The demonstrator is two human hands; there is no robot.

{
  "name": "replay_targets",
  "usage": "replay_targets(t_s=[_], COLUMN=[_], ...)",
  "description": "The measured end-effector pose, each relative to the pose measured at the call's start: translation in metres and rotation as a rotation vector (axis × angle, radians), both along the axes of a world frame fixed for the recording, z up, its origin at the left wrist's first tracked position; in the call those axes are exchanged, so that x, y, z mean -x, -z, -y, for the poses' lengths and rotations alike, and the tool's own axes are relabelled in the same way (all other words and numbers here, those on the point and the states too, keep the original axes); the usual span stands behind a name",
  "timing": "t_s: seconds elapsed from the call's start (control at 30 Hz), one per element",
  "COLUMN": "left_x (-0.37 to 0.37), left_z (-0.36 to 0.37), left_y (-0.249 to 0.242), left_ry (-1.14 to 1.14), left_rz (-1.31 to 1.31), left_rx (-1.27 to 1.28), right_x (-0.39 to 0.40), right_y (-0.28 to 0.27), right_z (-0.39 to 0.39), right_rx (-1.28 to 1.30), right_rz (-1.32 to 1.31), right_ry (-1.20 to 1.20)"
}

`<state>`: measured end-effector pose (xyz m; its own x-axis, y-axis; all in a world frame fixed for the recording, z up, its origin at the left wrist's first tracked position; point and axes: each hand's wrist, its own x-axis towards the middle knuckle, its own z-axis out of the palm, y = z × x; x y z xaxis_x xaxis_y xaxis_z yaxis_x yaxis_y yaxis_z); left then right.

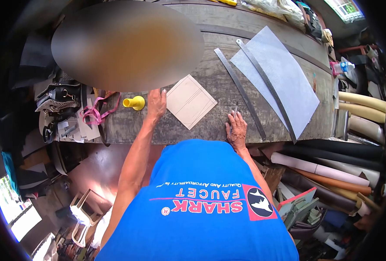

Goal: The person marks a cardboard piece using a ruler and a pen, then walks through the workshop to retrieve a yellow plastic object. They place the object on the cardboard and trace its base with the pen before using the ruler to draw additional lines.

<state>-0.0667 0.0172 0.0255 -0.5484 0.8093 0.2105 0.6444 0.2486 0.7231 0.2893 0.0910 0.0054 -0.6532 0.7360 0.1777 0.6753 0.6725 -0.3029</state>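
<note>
My left hand (pixel 157 104) rests on the worktable at the left edge of a square tan board (pixel 192 102) with lines drawn on it. Beside that hand, to its left, is a yellow funnel-shaped object (pixel 134 102). On the right, my right hand (pixel 236 129) lies near the table's front edge, its fingers closed around the lower end of a thin pen-like tool (pixel 236 107). A metal ruler (pixel 241 93) lies just right of this hand. Farther right, a second, longer ruler (pixel 269 85) crosses a light grey ribbed sheet (pixel 284 74).
The wooden table (pixel 214 39) has a pink ribbon (pixel 93 114) and a black bag (pixel 60 96) at its left. A plastic bottle (pixel 343 67) is at the right edge, above rolls of material (pixel 362 106). A large blurred patch hides the upper left.
</note>
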Motion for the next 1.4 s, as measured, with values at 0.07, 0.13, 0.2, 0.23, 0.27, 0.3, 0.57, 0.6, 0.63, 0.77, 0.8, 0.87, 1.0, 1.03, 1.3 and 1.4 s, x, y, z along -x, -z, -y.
replay_targets(t_s=[0.07, 0.13, 0.2, 0.23, 0.27, 0.3, 0.57, 0.6, 0.63, 0.77, 0.8, 0.87, 1.0, 1.03, 1.3, 1.4], left_x=[-0.007, -0.017, -0.030, -0.035, -0.038, -0.040, -0.049, -0.050, -0.050, -0.050, -0.050, -0.049, -0.050, -0.050, -0.049, -0.048], left_z=[0.022, 0.042, 0.057, 0.061, 0.063, 0.064, 0.061, 0.061, 0.061, 0.060, 0.060, 0.060, 0.060, 0.060, 0.062, 0.062], left_y=[0.006, 0.013, 0.021, 0.025, 0.029, 0.031, 0.034, 0.034, 0.034, 0.033, 0.034, 0.037, 0.037, 0.037, 0.037, 0.035], left_ry=[0.014, 0.020, 0.092, 0.097, 0.088, 0.075, 0.003, 0.000, -0.003, -0.009, -0.010, -0.015, -0.010, -0.014, -0.010, 0.002], left_rz=[0.057, 0.057, -0.294, -0.313, -0.311, -0.348, -0.412, -0.411, -0.413, -0.410, -0.412, -0.405, -0.409, -0.398, -0.366, -0.357], left_rx=[0.161, 0.223, 0.251, 0.259, 0.259, 0.254, 0.279, 0.278, 0.279, 0.286, 0.286, 0.294, 0.279, 0.266, 0.229, 0.237], right_x=[-0.001, 0.001, 0.001, 0.001, 0.001, 0.001, 0.001, 0.001, 0.001, 0.001, 0.002, 0.003, 0.004, 0.004, 0.010, 0.011], right_y=[0.002, 0.002, 0.003, 0.004, 0.005, 0.005, 0.006, 0.007, 0.007, 0.006, 0.005, 0.006, 0.007, 0.007, 0.006, 0.006], right_z=[0.001, 0.002, 0.003, 0.003, 0.002, 0.002, 0.002, 0.003, 0.003, 0.004, 0.004, 0.003, 0.006, 0.007, 0.009, 0.010], right_rx=[-0.004, -0.008, -0.007, -0.007, -0.008, -0.008, -0.022, -0.032, -0.033, -0.012, -0.004, 0.000, -0.008, -0.008, 0.000, 0.000], right_rz=[0.008, 0.017, 0.012, 0.013, 0.014, 0.015, 0.044, 0.052, 0.053, 0.039, 0.034, 0.022, 0.016, 0.016, -0.033, -0.011], right_ry=[0.001, 0.004, 0.026, 0.017, 0.017, 0.017, 0.016, 0.026, 0.024, 0.033, 0.041, 0.043, 0.058, 0.060, 0.083, 0.103])
